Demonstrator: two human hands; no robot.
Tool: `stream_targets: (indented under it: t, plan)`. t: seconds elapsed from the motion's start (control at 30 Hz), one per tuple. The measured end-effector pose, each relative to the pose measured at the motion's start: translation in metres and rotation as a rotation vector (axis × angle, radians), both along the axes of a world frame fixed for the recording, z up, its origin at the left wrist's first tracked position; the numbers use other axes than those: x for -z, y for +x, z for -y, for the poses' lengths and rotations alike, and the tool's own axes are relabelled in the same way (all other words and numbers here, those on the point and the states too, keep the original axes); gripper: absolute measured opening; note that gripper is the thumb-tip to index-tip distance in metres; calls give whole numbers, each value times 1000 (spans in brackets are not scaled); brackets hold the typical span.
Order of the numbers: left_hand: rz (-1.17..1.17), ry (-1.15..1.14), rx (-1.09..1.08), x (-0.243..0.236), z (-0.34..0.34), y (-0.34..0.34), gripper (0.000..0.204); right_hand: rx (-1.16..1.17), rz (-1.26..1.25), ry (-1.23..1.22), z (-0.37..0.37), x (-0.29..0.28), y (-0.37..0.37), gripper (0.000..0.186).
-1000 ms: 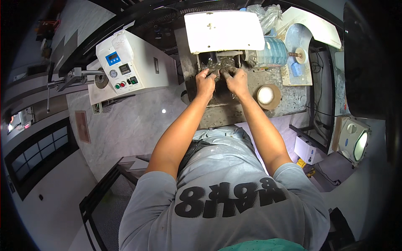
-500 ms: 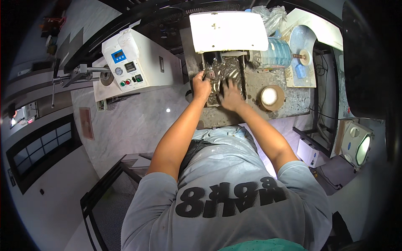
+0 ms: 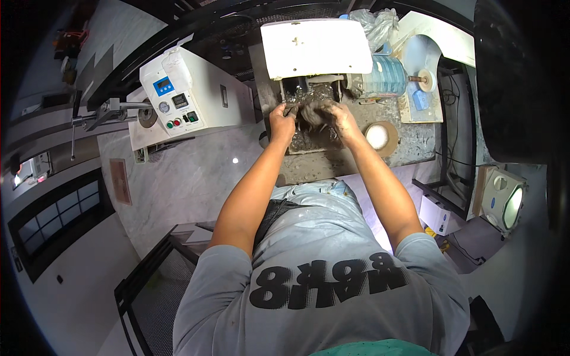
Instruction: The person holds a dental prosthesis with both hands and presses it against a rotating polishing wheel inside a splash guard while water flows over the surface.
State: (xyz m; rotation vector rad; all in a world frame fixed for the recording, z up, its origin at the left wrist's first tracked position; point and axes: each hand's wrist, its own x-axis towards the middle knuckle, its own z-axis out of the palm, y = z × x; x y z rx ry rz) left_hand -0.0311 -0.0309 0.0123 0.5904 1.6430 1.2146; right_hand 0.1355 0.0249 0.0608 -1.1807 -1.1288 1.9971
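Note:
Both of my hands work over a shallow trough of wet, dark brown mud [image 3: 312, 140] below a white panel [image 3: 316, 47]. My left hand [image 3: 282, 123] is closed at the trough's left side, with the thumb up; a small dark piece seems to be at its fingertips, too muddy to name. Over the right side, my right hand [image 3: 344, 123] is curled, its fingers turned inward and coated with mud. A blurred grey-brown mass [image 3: 312, 113] lies between the hands, against the right fingers; whether it is held cannot be made out.
Right of the trough stands a round tan bowl [image 3: 388, 133] with white contents. Behind it lies a large clear blue bottle [image 3: 384, 77], near a spindle with a pale wheel [image 3: 426, 79]. At left is a white machine [image 3: 178, 95] with buttons and displays. A lamp [image 3: 504, 202] glows at right.
My right hand has gone from spread fingers low in the mud to a curled shape farther right and up. The left hand stays near the trough's left side. The view has shifted slightly.

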Motion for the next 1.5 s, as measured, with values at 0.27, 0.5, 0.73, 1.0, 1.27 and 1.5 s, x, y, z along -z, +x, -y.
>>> stream_targets:
  t: [0.27, 0.5, 0.73, 1.0, 1.27, 1.5]
  plan:
    - [206, 60, -116, 24, -6, 10, 48, -91, 345, 248, -16, -33, -34, 46]
    - [651, -13, -406, 21, -30, 18, 34, -62, 779, 534, -26, 8, -20, 37]
    - [747, -295, -594, 19, -56, 14, 33, 38, 834, 589, -35, 20, -38, 28]
    - [708, -260, -531, 13, -54, 14, 29, 106, 824, 590, -31, 13, -42, 24]
    - [715, -248, -654, 9, -68, 15, 15, 102, 853, 587, -34, 18, -41, 24]
    - [661, -298, -585, 14, -58, 8, 18, 70, 850, 562, -31, 16, -43, 27]
